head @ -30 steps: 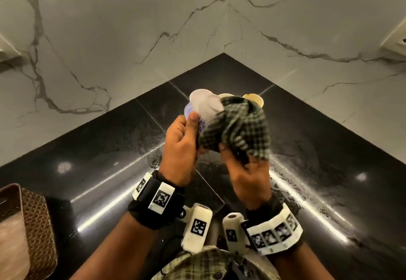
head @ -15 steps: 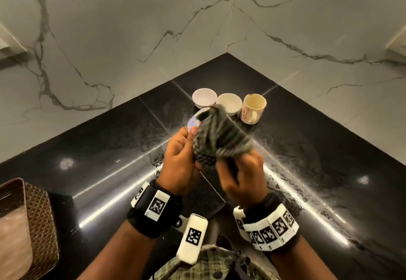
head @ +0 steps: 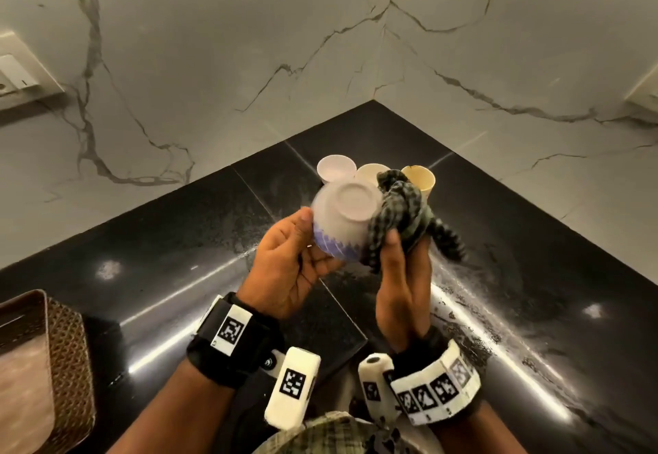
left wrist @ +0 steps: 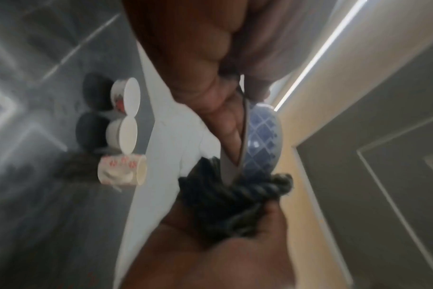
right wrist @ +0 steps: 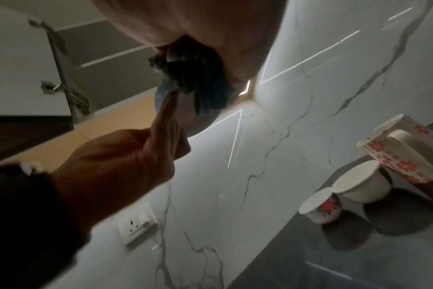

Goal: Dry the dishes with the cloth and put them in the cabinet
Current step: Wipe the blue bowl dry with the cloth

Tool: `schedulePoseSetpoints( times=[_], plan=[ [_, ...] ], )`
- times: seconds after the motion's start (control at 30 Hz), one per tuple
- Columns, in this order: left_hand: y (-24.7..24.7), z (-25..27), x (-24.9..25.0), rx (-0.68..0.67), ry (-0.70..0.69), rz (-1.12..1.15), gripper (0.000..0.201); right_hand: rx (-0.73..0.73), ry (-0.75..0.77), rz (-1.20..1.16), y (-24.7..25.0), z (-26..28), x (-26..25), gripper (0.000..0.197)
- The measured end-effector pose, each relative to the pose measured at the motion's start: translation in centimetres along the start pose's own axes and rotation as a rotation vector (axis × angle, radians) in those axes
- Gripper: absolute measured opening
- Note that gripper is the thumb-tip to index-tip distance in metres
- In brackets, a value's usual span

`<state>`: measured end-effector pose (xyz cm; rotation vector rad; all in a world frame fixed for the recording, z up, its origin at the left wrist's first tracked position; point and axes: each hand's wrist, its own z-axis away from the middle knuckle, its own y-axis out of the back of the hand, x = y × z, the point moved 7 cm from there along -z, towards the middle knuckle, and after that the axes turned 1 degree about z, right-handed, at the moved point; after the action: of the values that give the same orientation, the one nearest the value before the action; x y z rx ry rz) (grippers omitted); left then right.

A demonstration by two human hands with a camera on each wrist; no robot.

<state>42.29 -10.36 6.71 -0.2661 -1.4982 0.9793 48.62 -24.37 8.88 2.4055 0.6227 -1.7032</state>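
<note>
Basket (head: 67,364): at the counter's (head: 160,257) left front edge.
Left hand (head: 288,268): fingers curled round the bowl (head: 341,222), turned bottom-up, above the counter.
Right hand (head: 402,275): grips the checked cloth (head: 402,215), pressed against the bowl's right side.
Back corner: two small bowls (head: 336,168) and a mug (head: 422,179), side by side.

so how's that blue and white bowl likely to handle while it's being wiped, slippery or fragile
The bowl looks glazed and smooth, so probably slippery. The left hand holds it upside down by the rim only, so it could slip. It looks ceramic, likely breakable over the black counter.
</note>
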Motion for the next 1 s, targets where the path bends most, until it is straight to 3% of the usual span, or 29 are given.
schedulePoseSetpoints(
  times=[0.1, 0.17, 0.27, 0.37, 0.47, 0.53, 0.63, 0.7, 0.77, 0.87, 0.93, 1.0],
  plan=[
    [-0.6, 0.6, -0.7, -0.096, 0.031, -0.259, 0.043, 0.008, -0.032, 0.01, 0.7, -2.3, -0.8, 0.034],
    [-1.3, 0.7, -0.8, -0.1, -0.003, -0.312, 0.03, -0.093, 0.072, 0.162, 0.3, -2.5, -1.4, 0.034],
    [-1.4, 0.4, -0.4, -0.073, -0.076, -0.229, 0.021, -0.269, 0.353, 0.437, -2.0, -0.9, -2.1, 0.039],
    [-0.4, 0.5, 0.2, -0.021, -0.1, -0.089, 0.023, -0.342, 0.56, 0.389, -2.7, 0.5, -1.7, 0.058],
    [0.8, 1.0, 0.2, 0.027, -0.057, 0.031, 0.039, -0.348, 0.657, 0.395, -1.7, 1.3, -0.7, 0.056],
    [2.4, 1.2, 0.5, 0.096, -0.045, 0.08, 0.045, -0.279, 0.542, 0.343, -0.7, 1.2, -0.3, 0.055],
    [4.3, 1.9, 0.8, 0.123, -0.005, -0.089, 0.043, -0.189, 0.024, -0.065, -0.8, 0.4, 1.3, 0.037],
    [4.8, 2.4, 0.7, 0.092, -0.003, -0.294, 0.035, -0.174, -0.198, -0.212, -1.6, -0.2, 2.3, 0.034],
    [4.9, 2.6, 0.2, 0.048, -0.044, -0.595, 0.034, -0.283, -0.197, -0.074, -2.7, -0.8, 2.4, 0.035],
    [5.6, 3.4, -0.4, 0.067, -0.146, -1.025, 0.038, -0.531, -0.016, 0.256, -5.4, 0.1, 2.2, 0.038],
    [7.7, 4.0, -0.3, 0.225, -0.166, -0.926, 0.028, -0.608, 0.137, 0.296, -6.8, 1.6, 2.1, 0.046],
    [9.2, 4.6, 0.8, 0.33, -0.199, -0.804, 0.019, -0.609, 0.147, 0.214, -7.0, 2.9, 3.0, 0.042]
  ],
)
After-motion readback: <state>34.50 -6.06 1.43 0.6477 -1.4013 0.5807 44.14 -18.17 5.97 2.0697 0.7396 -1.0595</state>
